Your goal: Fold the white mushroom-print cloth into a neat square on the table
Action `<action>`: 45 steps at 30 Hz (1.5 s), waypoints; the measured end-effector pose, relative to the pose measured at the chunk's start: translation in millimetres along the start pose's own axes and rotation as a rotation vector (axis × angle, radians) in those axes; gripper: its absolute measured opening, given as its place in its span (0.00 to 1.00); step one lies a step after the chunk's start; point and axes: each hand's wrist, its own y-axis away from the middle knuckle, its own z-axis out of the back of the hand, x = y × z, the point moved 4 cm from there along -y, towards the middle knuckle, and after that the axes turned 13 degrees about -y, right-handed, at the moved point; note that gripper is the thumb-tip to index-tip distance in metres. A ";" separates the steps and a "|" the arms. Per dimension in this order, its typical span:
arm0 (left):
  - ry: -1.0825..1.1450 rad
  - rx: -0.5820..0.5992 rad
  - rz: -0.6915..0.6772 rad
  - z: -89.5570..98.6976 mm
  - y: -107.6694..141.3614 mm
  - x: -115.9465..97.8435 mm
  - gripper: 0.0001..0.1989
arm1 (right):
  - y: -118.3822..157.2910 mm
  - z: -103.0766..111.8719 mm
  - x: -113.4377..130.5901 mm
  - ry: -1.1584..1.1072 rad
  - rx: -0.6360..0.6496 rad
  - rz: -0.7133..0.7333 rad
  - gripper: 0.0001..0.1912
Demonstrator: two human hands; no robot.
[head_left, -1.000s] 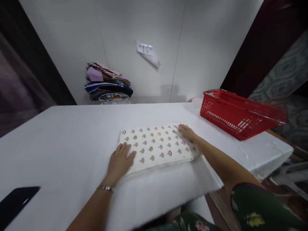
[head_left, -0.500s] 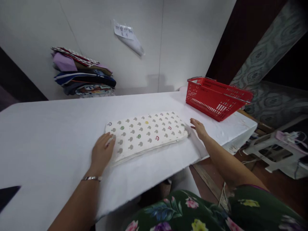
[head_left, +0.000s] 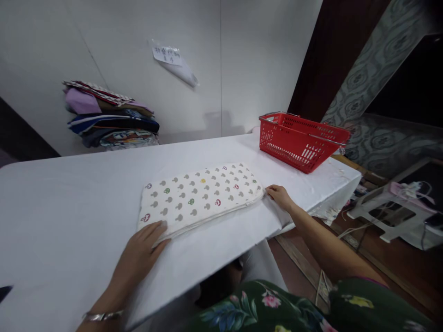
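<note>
A white folded cloth (head_left: 199,193) printed with mushrooms, mostly grey with a few coloured ones, lies flat on the white-covered table (head_left: 69,207). Its layers show along the near edge. At the near left corner, my left hand (head_left: 141,246) has its fingers on top and its thumb against the edge, gripping the cloth. A metal bracelet circles that wrist. My right hand (head_left: 278,196) is closed in a pinch at the cloth's right near corner; its fingertips partly hide what they hold.
A red plastic basket (head_left: 297,143) with metal handles stands at the table's far right. Folded fabrics (head_left: 110,115) are piled at the back left by the wall. A paper sign (head_left: 169,55) hangs on the wall. A white stool (head_left: 391,207) stands on the floor at right.
My right hand has moved in to the cloth's right corner and its fingers have closed. My left hand has slid toward me along the left edge to the near corner.
</note>
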 end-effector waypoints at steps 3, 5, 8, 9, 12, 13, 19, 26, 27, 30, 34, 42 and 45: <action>-0.016 0.021 -0.011 -0.3 0.4 -2.8 0.23 | -3.5 -2.3 3.0 0.048 -0.011 -0.008 0.20; -0.021 0.019 -0.010 1.7 -0.1 -5.2 0.24 | -5.6 -2.6 4.7 0.086 -0.023 -0.011 0.20; -0.016 0.003 -0.010 4.7 -0.8 -8.0 0.24 | -10.6 -2.1 7.6 0.140 -0.046 -0.018 0.20; -0.012 0.001 -0.009 5.0 -1.1 -8.5 0.23 | -13.0 -2.3 8.7 0.158 -0.047 -0.022 0.20; -0.003 0.003 -0.005 4.0 -1.2 -8.1 0.21 | -21.4 -5.6 11.4 0.207 -0.014 -0.046 0.21; -0.004 0.003 -0.002 3.3 -1.1 -7.7 0.21 | -24.1 -7.3 12.0 0.222 0.001 -0.055 0.21; -0.015 -0.034 0.006 5.0 -0.4 -10.5 0.22 | -30.8 -15.8 15.1 0.286 0.008 -0.036 0.14; -0.058 -0.032 -0.024 5.3 0.1 -12.4 0.23 | -26.6 -13.7 21.0 0.363 -0.011 -0.004 0.11; -0.064 -0.034 -0.033 4.6 0.4 -12.0 0.23 | -25.8 -12.5 21.9 0.372 -0.008 -0.012 0.11; -0.078 -0.054 -0.059 4.2 1.2 -13.4 0.24 | -19.9 -9.4 26.1 0.395 -0.056 0.067 0.17; -0.073 -0.057 -0.059 8.2 1.2 -21.3 0.22 | -1.0 -18.4 28.2 0.397 -0.031 0.508 0.20; -0.040 0.016 -0.002 14.8 4.0 -29.3 0.15 | 22.5 -35.2 18.0 0.443 0.124 0.757 0.18; -0.062 0.025 -0.008 17.2 1.5 -41.4 0.17 | 41.4 -53.3 37.4 0.430 0.251 0.902 0.17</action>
